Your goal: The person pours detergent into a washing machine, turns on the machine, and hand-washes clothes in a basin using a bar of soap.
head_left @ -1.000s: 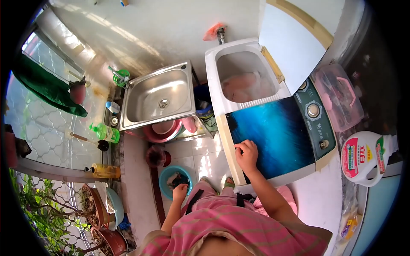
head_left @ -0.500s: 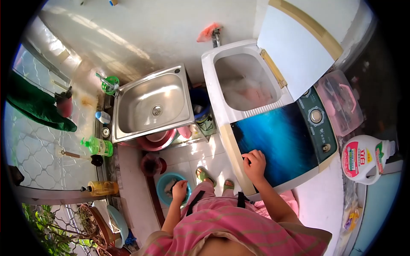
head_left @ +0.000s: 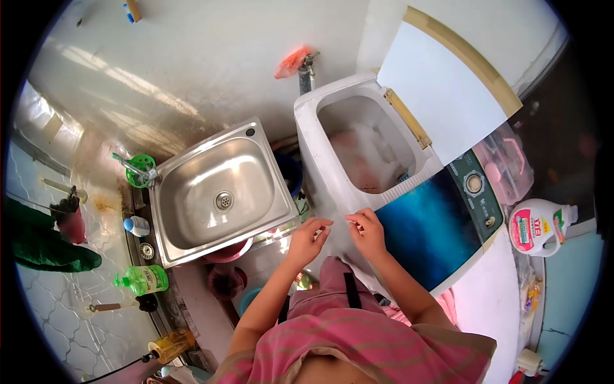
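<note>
While the left hand (head_left: 307, 243) and right hand (head_left: 368, 235) are held just apart near the twin-tub washing machine (head_left: 412, 185), their fingers are half bent, nothing being seen gripped. Its flat lid (head_left: 428, 224) is coloured glossy blue; red Chinese characters are printed on the plastic detergent bottle (head_left: 536, 227). The machine's long axis is slanted toward the lower right.

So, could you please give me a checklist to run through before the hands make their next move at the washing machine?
1. Left hand free: ok, no object visible in it.
2. Right hand free: cannot tell, its fingers are curled.
3. White lid raised: ok, the tub is open.
4. Blue cover down: ok, it lies flat.
5. Dial setting: cannot tell, markings too small.
</note>
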Motion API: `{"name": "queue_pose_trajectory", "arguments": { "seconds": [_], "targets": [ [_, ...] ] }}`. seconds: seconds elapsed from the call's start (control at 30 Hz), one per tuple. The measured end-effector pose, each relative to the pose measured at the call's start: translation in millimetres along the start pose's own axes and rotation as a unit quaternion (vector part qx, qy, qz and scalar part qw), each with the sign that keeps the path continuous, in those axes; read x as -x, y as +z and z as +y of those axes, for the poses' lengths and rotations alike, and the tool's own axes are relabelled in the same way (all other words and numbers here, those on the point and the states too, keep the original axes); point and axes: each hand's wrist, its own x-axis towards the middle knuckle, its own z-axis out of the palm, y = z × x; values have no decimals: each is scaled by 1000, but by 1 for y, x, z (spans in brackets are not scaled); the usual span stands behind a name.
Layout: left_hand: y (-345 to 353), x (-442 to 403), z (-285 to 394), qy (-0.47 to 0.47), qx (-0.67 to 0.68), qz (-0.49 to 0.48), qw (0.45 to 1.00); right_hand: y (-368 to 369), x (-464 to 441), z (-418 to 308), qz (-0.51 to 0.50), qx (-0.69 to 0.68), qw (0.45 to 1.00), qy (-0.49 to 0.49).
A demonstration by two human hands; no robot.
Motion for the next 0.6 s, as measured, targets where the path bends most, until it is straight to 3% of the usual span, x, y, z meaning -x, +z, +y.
{"name": "queue_pose_trajectory", "arguments": {
  "seconds": [0.1, 0.17, 0.3, 0.6],
  "targets": [
    [-11, -30, 0, 35, 37, -15, 999, 11, -47, -3, -44, 46, 998, -26],
    [-18, -42, -11, -3, 90, -31, 995, 8, -102, 13, -33, 99, 992, -71],
    [-39, -61, -39, -14, 39, 8, 999, 9, -247, 49, -10, 170, 979, -113],
    [-95, -133, -47, -93, -5, 78, 993, 99, -531, 103, -56, 367, 910, -185]
  ]
}}
